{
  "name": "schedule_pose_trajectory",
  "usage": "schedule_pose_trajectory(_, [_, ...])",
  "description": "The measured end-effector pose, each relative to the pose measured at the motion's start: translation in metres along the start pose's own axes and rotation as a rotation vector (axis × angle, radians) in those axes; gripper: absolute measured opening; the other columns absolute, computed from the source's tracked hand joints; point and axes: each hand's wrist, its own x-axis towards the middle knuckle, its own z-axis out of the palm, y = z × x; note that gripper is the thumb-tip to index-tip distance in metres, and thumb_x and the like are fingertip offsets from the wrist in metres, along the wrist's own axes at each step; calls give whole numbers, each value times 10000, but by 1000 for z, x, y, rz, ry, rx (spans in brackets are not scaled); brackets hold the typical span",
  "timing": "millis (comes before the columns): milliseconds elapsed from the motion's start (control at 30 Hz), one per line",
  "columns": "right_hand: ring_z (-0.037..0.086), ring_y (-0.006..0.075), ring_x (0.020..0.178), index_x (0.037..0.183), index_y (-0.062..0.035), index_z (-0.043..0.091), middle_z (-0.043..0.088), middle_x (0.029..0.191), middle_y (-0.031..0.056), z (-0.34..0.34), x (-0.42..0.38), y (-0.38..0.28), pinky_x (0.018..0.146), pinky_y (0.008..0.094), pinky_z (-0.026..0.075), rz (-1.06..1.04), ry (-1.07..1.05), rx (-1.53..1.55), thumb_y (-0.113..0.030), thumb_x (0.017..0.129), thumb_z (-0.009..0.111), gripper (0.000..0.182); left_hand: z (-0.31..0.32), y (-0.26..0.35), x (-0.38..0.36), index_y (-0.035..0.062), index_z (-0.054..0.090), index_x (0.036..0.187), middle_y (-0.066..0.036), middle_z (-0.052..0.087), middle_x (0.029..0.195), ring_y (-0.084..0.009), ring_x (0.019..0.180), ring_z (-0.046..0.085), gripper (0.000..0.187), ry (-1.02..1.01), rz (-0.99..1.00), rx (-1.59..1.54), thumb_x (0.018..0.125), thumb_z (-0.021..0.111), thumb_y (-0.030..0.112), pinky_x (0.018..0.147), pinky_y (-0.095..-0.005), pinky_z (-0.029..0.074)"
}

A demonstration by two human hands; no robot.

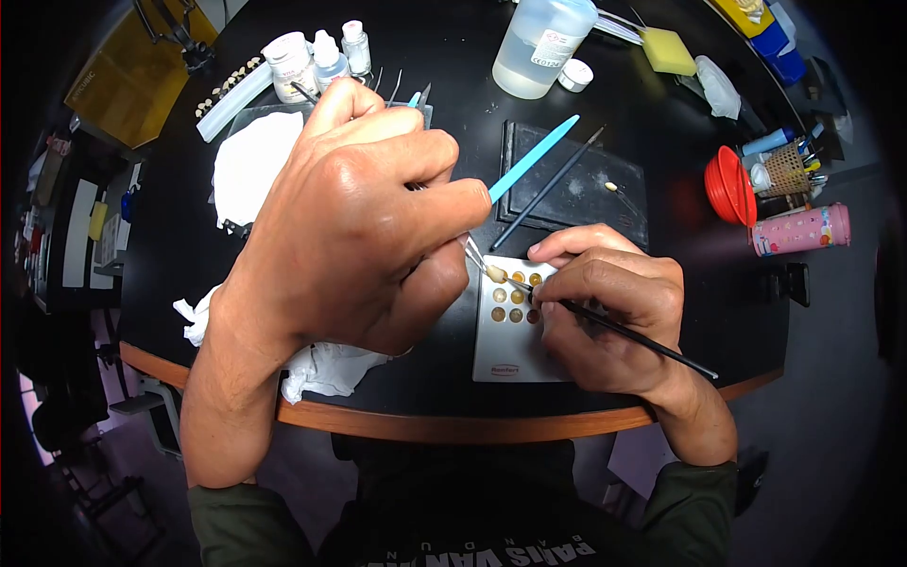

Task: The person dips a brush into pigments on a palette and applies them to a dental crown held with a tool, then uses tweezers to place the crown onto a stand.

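Note:
My left hand (368,217) is closed around metal tweezers (473,250), whose slim tips show below the fingers. Between those tips sits a small ivory tooth crown (496,274). My right hand (614,317) pinches a thin black-handled brush (652,344) and points its bristles at the crown, right at its edge. Both meet over a white palette (510,350) with small round wells of amber and brown colour. Part of the palette is hidden under my right hand. Behind my left fingers a light-blue tapered handle (539,156) slants over a dark flat case (605,194).
A dark brush (548,189) and a small ivory piece (611,186) lie on the case. Further back stand a large clear bottle (543,47) and white jars (289,66). Crumpled tissue (335,369) lies at left; a red bowl (727,186) and pink bottle (803,230) stand right.

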Motion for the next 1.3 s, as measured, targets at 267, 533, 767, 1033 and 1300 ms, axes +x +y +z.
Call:
schedule_pose_trajectory(267, [805, 253, 954, 805, -26, 742, 698, 708, 55, 1, -1, 0, 645, 317, 569, -12, 12, -12, 84, 694, 765, 158, 0, 1, 1, 85, 572, 718, -59, 430, 725, -264, 678, 420, 131, 7, 4, -1, 650, 680, 117, 750, -409, 333])
schedule_pose_trajectory(533, [791, 320, 1005, 854, 9, 765, 765, 790, 87, -3, -3, -2, 870, 396, 658, 22, -49, -1, 93, 733, 724, 153, 1, 2, 0, 85, 580, 722, -61, 438, 726, -265, 685, 434, 129, 4, -9, 4, 651, 682, 117, 753, -409, 338])
schedule_pose_trajectory(767, [791, 315, 1006, 850, 8, 767, 767, 793, 87, -2, -2, -2, 866, 392, 657, 18, -44, -9, 92, 734, 722, 150, 2, 2, 0, 84, 581, 723, -61, 445, 727, -268, 685, 448, 129, 4, -10, 5, 654, 685, 116, 750, -414, 347])
schedule_pose_trajectory(1033, [796, 256, 918, 787, -31, 728, 709, 715, 59, 3, -1, 1, 656, 326, 574, -26, 37, 4, 64, 698, 746, 131, 7, 1, -3, 87, 605, 746, -55, 465, 737, -265, 684, 469, 116, -8, -20, -25, 676, 696, 107, 761, -415, 357])
schedule_pose_trajectory(1300, [729, 293, 1022, 947, 11, 736, 753, 851, 114, -12, -8, -8, 850, 388, 576, 69, 158, 210, 46, 768, 717, 184, 9, 3, -5, 81, 755, 868, -48, 519, 759, -251, 754, 522, 167, -49, -34, -68, 722, 701, 143, 839, -434, 391])
